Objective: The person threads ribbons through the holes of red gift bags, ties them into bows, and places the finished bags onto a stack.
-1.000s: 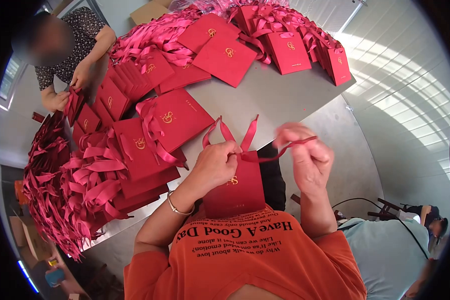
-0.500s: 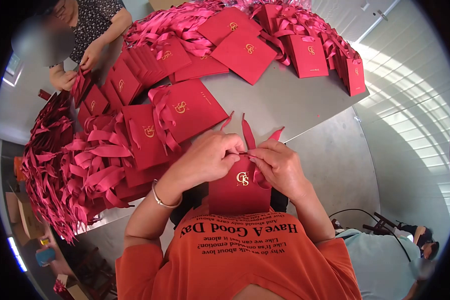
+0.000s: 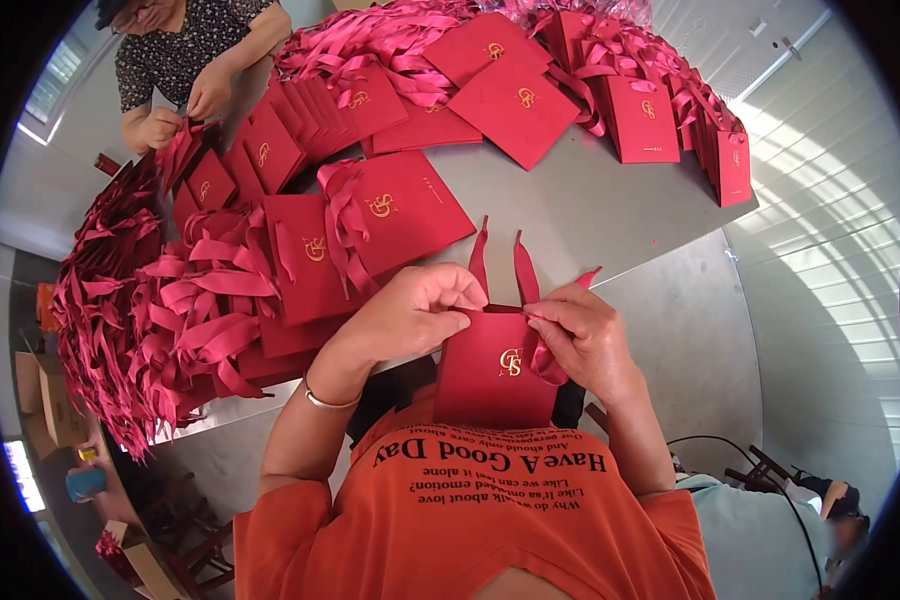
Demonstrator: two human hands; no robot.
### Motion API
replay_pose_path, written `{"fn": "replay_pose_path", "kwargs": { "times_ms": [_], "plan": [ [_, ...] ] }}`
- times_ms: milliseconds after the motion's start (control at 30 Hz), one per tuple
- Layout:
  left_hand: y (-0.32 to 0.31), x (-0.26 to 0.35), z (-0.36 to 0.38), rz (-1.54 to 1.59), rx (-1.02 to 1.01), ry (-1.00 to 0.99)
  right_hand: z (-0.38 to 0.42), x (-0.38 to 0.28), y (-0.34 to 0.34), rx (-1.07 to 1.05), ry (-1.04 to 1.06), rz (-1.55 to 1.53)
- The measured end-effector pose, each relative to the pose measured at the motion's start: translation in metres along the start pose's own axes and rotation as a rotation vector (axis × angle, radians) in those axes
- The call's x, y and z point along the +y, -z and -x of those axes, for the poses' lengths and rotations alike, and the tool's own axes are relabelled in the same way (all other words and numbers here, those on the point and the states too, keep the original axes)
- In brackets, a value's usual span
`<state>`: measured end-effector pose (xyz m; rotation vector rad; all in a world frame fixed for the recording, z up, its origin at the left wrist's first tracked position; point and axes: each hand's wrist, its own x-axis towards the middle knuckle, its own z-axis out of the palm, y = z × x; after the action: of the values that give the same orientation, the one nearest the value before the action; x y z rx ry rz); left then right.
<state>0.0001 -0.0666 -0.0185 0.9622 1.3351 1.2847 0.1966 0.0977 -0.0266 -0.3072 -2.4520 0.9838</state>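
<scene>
A small red paper bag (image 3: 490, 375) with a gold logo stands upright before my orange shirt, its top edge facing away from me. My left hand (image 3: 425, 312) pinches the top left corner of the bag between thumb and fingers. At the top right corner my right hand (image 3: 580, 325) is closed on the bag's rim and ribbon. Red ribbon ends (image 3: 524, 268) stick up behind the rim, and a ribbon loop hangs at the bag's right side below my right fingers.
Red bags (image 3: 395, 215) with ribbons lie piled on the grey table (image 3: 630, 215), left and far side. Across it a person's hands (image 3: 210, 90) hold a red bag. Another person in light blue (image 3: 750, 540) is at the lower right.
My hands have moved apart along the rim, from close together at its middle to the two corners. The view has shifted slightly, so the bag appears further right.
</scene>
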Motion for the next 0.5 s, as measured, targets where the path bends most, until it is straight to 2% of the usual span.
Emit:
{"fn": "replay_pose_path", "kwargs": {
  "times_ms": [67, 200, 267, 400, 467, 500],
  "plan": [
    [0.002, 0.003, 0.003, 0.239, 0.003, 0.161, 0.001, 0.002, 0.0, 0.005, 0.014, 0.002],
    [-0.003, -0.007, 0.004, 0.267, 0.017, 0.164, 0.0, 0.002, -0.002, -0.019, 0.005, -0.005],
    [-0.007, -0.013, 0.001, 0.146, 0.099, 0.124, -0.002, 0.001, -0.002, -0.039, 0.016, 0.013],
    [-0.007, -0.017, 0.002, 0.189, 0.086, 0.064, -0.004, -0.002, -0.002, -0.05, -0.017, -0.047],
    [-0.005, -0.01, 0.003, 0.226, 0.028, 0.184, -0.004, -0.004, -0.002, -0.078, -0.037, -0.166],
    [-0.004, -0.011, 0.004, 0.228, 0.026, 0.183, -0.004, -0.004, -0.003, -0.078, -0.039, -0.163]
  ]
}}
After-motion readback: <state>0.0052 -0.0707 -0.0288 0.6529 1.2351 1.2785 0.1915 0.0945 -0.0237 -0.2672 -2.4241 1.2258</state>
